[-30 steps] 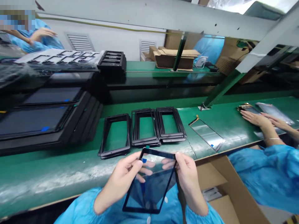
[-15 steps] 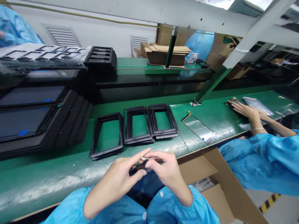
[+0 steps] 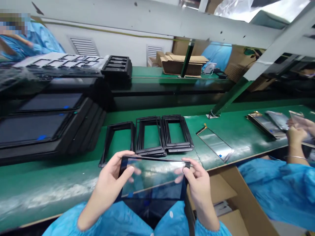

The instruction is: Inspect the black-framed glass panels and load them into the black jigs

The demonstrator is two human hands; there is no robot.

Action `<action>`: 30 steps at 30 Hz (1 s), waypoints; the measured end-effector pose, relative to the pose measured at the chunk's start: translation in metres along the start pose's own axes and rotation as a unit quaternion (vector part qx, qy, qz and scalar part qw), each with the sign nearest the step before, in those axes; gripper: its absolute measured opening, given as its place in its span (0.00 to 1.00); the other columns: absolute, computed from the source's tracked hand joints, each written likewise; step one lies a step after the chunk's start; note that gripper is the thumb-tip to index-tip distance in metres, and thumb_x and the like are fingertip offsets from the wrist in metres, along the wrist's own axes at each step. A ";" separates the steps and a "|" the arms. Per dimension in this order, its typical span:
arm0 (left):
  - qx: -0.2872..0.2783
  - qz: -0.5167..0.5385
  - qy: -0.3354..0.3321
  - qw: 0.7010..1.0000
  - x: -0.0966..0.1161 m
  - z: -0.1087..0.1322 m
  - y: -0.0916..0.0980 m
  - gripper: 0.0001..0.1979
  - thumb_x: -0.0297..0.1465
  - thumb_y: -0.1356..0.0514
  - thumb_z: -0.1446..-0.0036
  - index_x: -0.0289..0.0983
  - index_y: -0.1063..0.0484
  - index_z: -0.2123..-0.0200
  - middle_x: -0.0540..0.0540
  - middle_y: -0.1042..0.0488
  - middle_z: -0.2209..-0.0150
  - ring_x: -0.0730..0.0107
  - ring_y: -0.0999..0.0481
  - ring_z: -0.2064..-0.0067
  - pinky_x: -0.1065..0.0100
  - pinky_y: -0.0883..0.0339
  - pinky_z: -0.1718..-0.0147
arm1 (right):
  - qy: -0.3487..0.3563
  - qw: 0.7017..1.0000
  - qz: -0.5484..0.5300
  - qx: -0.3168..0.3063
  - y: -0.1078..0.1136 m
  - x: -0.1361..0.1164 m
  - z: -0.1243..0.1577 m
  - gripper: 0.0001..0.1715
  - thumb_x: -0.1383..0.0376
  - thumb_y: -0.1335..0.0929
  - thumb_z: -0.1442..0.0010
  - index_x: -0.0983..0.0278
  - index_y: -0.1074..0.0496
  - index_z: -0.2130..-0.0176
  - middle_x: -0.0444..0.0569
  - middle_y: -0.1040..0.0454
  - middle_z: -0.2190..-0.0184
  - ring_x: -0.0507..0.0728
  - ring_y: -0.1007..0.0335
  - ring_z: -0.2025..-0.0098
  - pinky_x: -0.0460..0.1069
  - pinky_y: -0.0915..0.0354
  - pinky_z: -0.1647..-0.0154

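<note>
A tablet-sized touch screen panel (image 3: 154,180), see-through with a black border, is held level over the bench's front edge. My left hand (image 3: 110,180) grips its left end, thumb on top and fingers beneath, showing through the glass. At the opposite end my right hand (image 3: 199,185) pinches the right edge the same way. Just beyond the panel, black rectangular frames lie in a left stack (image 3: 133,137), a middle stack (image 3: 151,151) and a right stack (image 3: 180,147). Farther right, another clear panel (image 3: 214,141) with a gold connector tab lies on the bench.
The green bench (image 3: 59,183) runs across the view. Black trays with dark screens (image 3: 36,129) are piled at left. An open cardboard box (image 3: 253,200) stands below the bench at right. A co-worker's hand (image 3: 296,131) handles a panel there. A green post (image 3: 228,95) rises behind.
My hands have moved apart to the two ends of the panel, which now faces up flat. The co-worker's hands have moved right and lifted a panel. The view has shifted slightly left.
</note>
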State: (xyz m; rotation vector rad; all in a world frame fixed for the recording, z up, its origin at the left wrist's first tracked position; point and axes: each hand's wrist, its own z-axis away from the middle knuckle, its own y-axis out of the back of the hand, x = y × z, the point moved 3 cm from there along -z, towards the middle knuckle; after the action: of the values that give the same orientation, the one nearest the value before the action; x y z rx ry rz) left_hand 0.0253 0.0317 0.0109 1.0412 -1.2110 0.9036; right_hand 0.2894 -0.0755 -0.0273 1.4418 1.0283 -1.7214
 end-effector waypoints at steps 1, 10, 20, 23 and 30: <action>-0.001 -0.044 -0.037 0.998 0.004 -0.001 0.002 0.17 0.38 0.34 0.34 0.45 0.26 0.43 0.41 0.19 0.44 0.55 0.14 0.52 0.62 0.18 0.59 | 0.003 1.000 0.009 0.000 -0.002 -0.001 0.000 0.19 0.54 0.25 0.36 0.62 0.21 0.51 0.50 0.13 0.71 0.59 0.17 0.77 0.51 0.21 0.68; -0.133 -0.199 -0.159 0.958 0.049 -0.012 0.009 0.11 0.31 0.37 0.31 0.47 0.14 0.55 0.44 0.16 0.51 0.58 0.16 0.49 0.65 0.24 0.50 | -0.012 0.997 0.000 0.078 -0.011 0.003 0.011 0.25 0.47 0.20 0.44 0.61 0.18 0.56 0.49 0.14 0.73 0.58 0.18 0.78 0.48 0.22 0.72; 0.031 0.231 -0.056 0.971 0.045 -0.007 0.025 0.29 0.42 0.26 0.42 0.44 0.22 0.39 0.32 0.17 0.43 0.40 0.15 0.46 0.53 0.18 0.52 | -0.036 0.968 -0.248 0.025 -0.087 0.018 -0.049 0.42 0.49 0.21 0.41 0.58 0.33 0.35 0.50 0.12 0.60 0.60 0.14 0.69 0.51 0.21 0.66; 0.121 0.085 -0.138 0.979 0.063 -0.019 0.053 0.17 0.40 0.33 0.33 0.43 0.20 0.44 0.37 0.14 0.47 0.47 0.12 0.52 0.54 0.17 0.54 | 0.013 0.972 -0.231 -0.038 -0.123 0.020 -0.054 0.40 0.49 0.28 0.32 0.58 0.38 0.29 0.59 0.15 0.48 0.66 0.15 0.49 0.60 0.20 0.52; 0.153 -0.585 -0.198 0.772 0.130 -0.155 0.190 0.21 0.28 0.46 0.27 0.44 0.23 0.36 0.43 0.24 0.34 0.52 0.25 0.33 0.50 0.35 0.32 | 0.181 0.983 -0.002 -0.009 -0.116 0.068 -0.022 0.23 0.55 0.32 0.26 0.62 0.26 0.38 0.56 0.16 0.46 0.67 0.18 0.44 0.61 0.25 0.42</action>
State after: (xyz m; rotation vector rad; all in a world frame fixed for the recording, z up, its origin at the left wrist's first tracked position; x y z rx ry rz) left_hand -0.0917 0.2348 0.1587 1.9731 -0.4815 -0.1489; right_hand 0.1874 -0.0017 -0.0780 1.7841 1.2289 -1.4779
